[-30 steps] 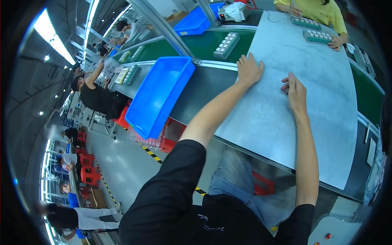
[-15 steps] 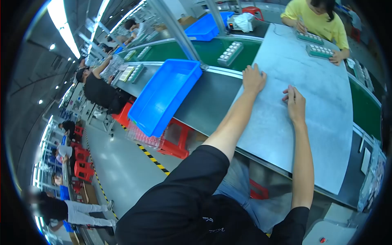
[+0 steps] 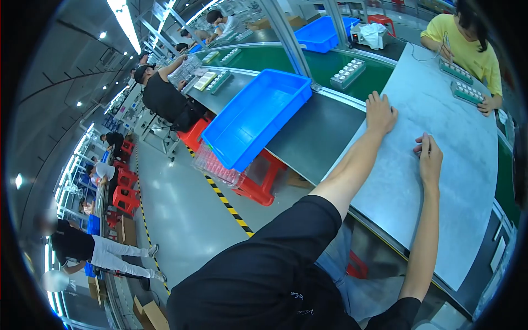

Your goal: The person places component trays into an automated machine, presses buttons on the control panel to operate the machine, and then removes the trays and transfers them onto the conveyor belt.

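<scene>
My left hand (image 3: 380, 113) rests on the left edge of the pale grey table sheet (image 3: 456, 187), fingers apart and holding nothing. To its right, my right hand (image 3: 430, 157) lies on the same sheet with loosely bent fingers and nothing visible in it. Beyond my left hand, a tray of white round parts (image 3: 348, 73) sits on the green conveyor belt (image 3: 324, 60). An empty blue bin (image 3: 258, 118) stands tilted to the left of my left arm.
Across the table a co-worker in yellow (image 3: 467, 49) works at two green trays (image 3: 467, 92). A metal post (image 3: 286, 36) rises behind the bin. Red stools (image 3: 264, 181) stand below the left edge. Another blue bin (image 3: 324, 34) lies farther back.
The view has swung left, so the table, bin and hands appear farther right. My hands have kept nearly the same places on the sheet.
</scene>
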`<move>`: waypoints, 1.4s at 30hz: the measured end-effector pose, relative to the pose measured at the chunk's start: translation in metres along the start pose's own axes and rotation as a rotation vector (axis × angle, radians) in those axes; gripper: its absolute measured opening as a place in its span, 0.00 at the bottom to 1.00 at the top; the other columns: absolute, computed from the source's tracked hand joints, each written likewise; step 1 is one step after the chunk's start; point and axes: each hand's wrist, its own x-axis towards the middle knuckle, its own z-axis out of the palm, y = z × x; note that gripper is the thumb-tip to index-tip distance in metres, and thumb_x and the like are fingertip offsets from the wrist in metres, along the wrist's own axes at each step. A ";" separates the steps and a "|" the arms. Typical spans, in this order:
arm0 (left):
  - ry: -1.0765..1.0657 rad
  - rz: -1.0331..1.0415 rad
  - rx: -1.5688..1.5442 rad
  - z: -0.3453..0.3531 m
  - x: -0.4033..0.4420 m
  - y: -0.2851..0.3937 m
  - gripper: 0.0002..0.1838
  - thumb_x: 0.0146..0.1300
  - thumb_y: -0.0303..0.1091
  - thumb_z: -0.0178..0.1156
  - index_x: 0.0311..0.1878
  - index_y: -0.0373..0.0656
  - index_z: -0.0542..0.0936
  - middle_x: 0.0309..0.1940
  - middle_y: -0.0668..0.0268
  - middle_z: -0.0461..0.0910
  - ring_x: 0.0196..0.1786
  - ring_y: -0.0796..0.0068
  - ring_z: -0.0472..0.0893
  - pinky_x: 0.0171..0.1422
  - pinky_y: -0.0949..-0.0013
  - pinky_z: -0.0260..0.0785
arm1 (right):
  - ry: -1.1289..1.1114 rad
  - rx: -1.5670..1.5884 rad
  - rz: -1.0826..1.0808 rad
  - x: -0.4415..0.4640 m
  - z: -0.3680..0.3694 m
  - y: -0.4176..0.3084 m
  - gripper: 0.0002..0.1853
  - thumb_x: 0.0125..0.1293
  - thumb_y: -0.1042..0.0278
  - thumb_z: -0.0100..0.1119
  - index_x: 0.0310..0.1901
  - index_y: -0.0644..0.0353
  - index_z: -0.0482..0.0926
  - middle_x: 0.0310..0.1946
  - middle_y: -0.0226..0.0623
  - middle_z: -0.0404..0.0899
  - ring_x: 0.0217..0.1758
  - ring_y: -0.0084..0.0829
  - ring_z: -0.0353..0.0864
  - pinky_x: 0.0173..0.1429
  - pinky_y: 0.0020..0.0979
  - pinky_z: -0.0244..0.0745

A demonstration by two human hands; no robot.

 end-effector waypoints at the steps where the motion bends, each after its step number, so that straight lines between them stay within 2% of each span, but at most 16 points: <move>1: 0.015 0.005 0.010 0.002 0.000 0.000 0.25 0.62 0.44 0.58 0.54 0.31 0.78 0.60 0.42 0.71 0.63 0.47 0.70 0.70 0.50 0.61 | -0.004 -0.017 -0.005 0.001 0.000 0.001 0.22 0.80 0.54 0.48 0.38 0.66 0.82 0.23 0.36 0.79 0.29 0.26 0.76 0.38 0.31 0.70; 3: 0.056 0.024 0.016 0.004 0.001 -0.001 0.25 0.61 0.44 0.59 0.52 0.31 0.78 0.56 0.42 0.71 0.60 0.45 0.71 0.66 0.49 0.63 | -0.009 -0.006 -0.009 0.001 0.000 0.004 0.22 0.80 0.54 0.48 0.38 0.66 0.82 0.23 0.36 0.79 0.29 0.26 0.76 0.38 0.30 0.70; 11: 0.123 0.056 0.021 0.008 0.002 -0.005 0.23 0.60 0.41 0.61 0.51 0.31 0.78 0.55 0.42 0.71 0.59 0.46 0.71 0.65 0.50 0.63 | -0.017 0.035 0.031 0.006 0.001 0.011 0.24 0.81 0.52 0.46 0.39 0.66 0.82 0.24 0.32 0.78 0.28 0.22 0.73 0.37 0.27 0.69; 16: 0.067 0.016 -0.093 0.010 0.002 -0.008 0.23 0.60 0.40 0.64 0.51 0.32 0.78 0.54 0.43 0.70 0.60 0.46 0.70 0.66 0.50 0.64 | 0.027 0.081 0.060 0.007 -0.001 0.016 0.25 0.81 0.52 0.45 0.38 0.65 0.82 0.24 0.31 0.79 0.28 0.19 0.72 0.36 0.25 0.69; 19: 0.116 0.040 -0.197 -0.002 0.002 -0.014 0.17 0.54 0.34 0.69 0.47 0.40 0.83 0.56 0.44 0.70 0.60 0.46 0.71 0.66 0.49 0.64 | 0.080 0.185 0.125 0.014 -0.002 0.035 0.25 0.80 0.49 0.45 0.37 0.60 0.84 0.24 0.31 0.81 0.26 0.20 0.75 0.34 0.26 0.71; 22: 0.249 0.122 -0.351 -0.005 0.007 -0.016 0.07 0.54 0.27 0.67 0.38 0.46 0.86 0.42 0.59 0.82 0.56 0.56 0.75 0.64 0.53 0.65 | 0.090 0.149 0.111 0.015 -0.015 0.036 0.27 0.80 0.47 0.43 0.38 0.60 0.86 0.24 0.33 0.82 0.27 0.21 0.77 0.34 0.27 0.73; 23: 0.292 0.103 -0.435 -0.002 0.008 -0.015 0.05 0.57 0.29 0.62 0.37 0.43 0.84 0.37 0.57 0.81 0.49 0.52 0.76 0.57 0.52 0.67 | 0.108 0.163 0.133 0.017 -0.018 0.040 0.27 0.80 0.47 0.43 0.38 0.61 0.85 0.24 0.33 0.83 0.27 0.22 0.78 0.34 0.27 0.73; 25: 0.037 -0.073 -0.701 0.012 0.012 -0.017 0.07 0.66 0.32 0.56 0.40 0.40 0.82 0.33 0.53 0.83 0.38 0.53 0.84 0.43 0.55 0.74 | 0.196 0.163 0.106 0.016 -0.025 0.036 0.26 0.79 0.49 0.45 0.37 0.62 0.85 0.24 0.36 0.85 0.26 0.24 0.79 0.35 0.30 0.74; 26: -0.017 -0.064 -0.684 0.003 0.008 -0.010 0.08 0.68 0.32 0.55 0.40 0.39 0.81 0.26 0.55 0.84 0.30 0.59 0.85 0.36 0.58 0.74 | 0.260 0.100 0.100 0.016 -0.030 0.030 0.25 0.78 0.49 0.45 0.37 0.61 0.85 0.23 0.36 0.84 0.26 0.25 0.80 0.36 0.31 0.74; 27: -0.124 -0.097 -0.735 -0.008 0.003 -0.004 0.07 0.68 0.32 0.56 0.40 0.41 0.81 0.21 0.59 0.83 0.27 0.64 0.84 0.34 0.59 0.74 | 0.314 0.042 0.093 0.015 -0.036 0.025 0.25 0.78 0.50 0.45 0.37 0.61 0.85 0.22 0.36 0.84 0.26 0.26 0.80 0.37 0.32 0.74; 30: -0.251 0.004 -0.630 -0.013 -0.001 -0.002 0.06 0.68 0.33 0.58 0.41 0.43 0.82 0.20 0.64 0.83 0.26 0.68 0.83 0.36 0.63 0.72 | 0.379 -0.084 0.122 0.012 -0.048 0.025 0.23 0.78 0.51 0.44 0.35 0.57 0.85 0.21 0.34 0.84 0.26 0.32 0.83 0.38 0.34 0.74; 31: -0.263 0.069 -0.553 -0.015 -0.001 -0.001 0.08 0.69 0.33 0.57 0.43 0.42 0.82 0.21 0.64 0.84 0.25 0.73 0.82 0.35 0.68 0.70 | 0.393 -0.095 0.129 0.012 -0.051 0.026 0.23 0.78 0.51 0.44 0.35 0.57 0.85 0.21 0.34 0.84 0.26 0.32 0.83 0.38 0.34 0.74; 35: -0.261 0.078 -0.524 -0.011 0.000 -0.002 0.07 0.68 0.34 0.58 0.42 0.43 0.83 0.21 0.65 0.84 0.26 0.70 0.83 0.35 0.65 0.70 | 0.355 -0.145 0.228 0.009 -0.052 0.024 0.22 0.77 0.52 0.44 0.34 0.55 0.85 0.22 0.31 0.85 0.26 0.31 0.83 0.38 0.34 0.74; 40: -0.268 0.114 -0.514 -0.003 0.003 -0.006 0.07 0.68 0.34 0.59 0.43 0.44 0.83 0.22 0.64 0.83 0.28 0.68 0.84 0.37 0.63 0.72 | 0.341 -0.153 0.184 0.009 -0.050 0.029 0.22 0.76 0.53 0.44 0.34 0.54 0.85 0.22 0.33 0.85 0.28 0.34 0.85 0.39 0.38 0.76; 41: -0.288 0.120 -0.505 -0.004 0.003 -0.006 0.08 0.69 0.34 0.58 0.43 0.44 0.84 0.23 0.63 0.84 0.28 0.69 0.84 0.37 0.63 0.72 | 0.324 -0.164 0.168 0.010 -0.051 0.034 0.22 0.76 0.53 0.44 0.33 0.54 0.85 0.22 0.34 0.85 0.29 0.35 0.86 0.39 0.40 0.77; 42: -0.259 0.151 -0.549 0.000 0.001 -0.007 0.09 0.69 0.32 0.58 0.44 0.40 0.84 0.22 0.63 0.81 0.25 0.76 0.79 0.32 0.68 0.69 | 0.315 -0.180 0.154 0.010 -0.052 0.037 0.21 0.76 0.53 0.45 0.33 0.54 0.85 0.23 0.35 0.85 0.29 0.36 0.86 0.39 0.42 0.77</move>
